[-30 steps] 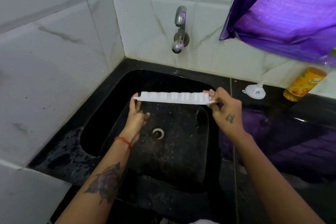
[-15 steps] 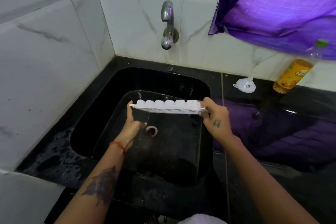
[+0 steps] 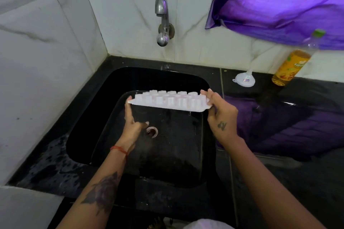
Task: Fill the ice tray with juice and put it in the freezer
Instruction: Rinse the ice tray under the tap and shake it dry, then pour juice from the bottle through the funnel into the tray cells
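White ice tray (image 3: 170,100) upside down over black sink (image 3: 89,109), right hand (image 3: 220,115) pinching one end, left hand (image 3: 131,119) fingers straight against the other, juice bottle (image 3: 290,67) on counter

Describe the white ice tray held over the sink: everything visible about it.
The white plastic ice tray is a long rectangle with two rows of cube pockets, turned upside down so the pocket bottoms bulge upward. It hangs roughly level over the black sink. The left hand supports one end with straight fingers; the right hand grips the other.

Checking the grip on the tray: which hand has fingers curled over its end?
The right hand, curled over the ice tray. The left hand props the other end with straight fingers.
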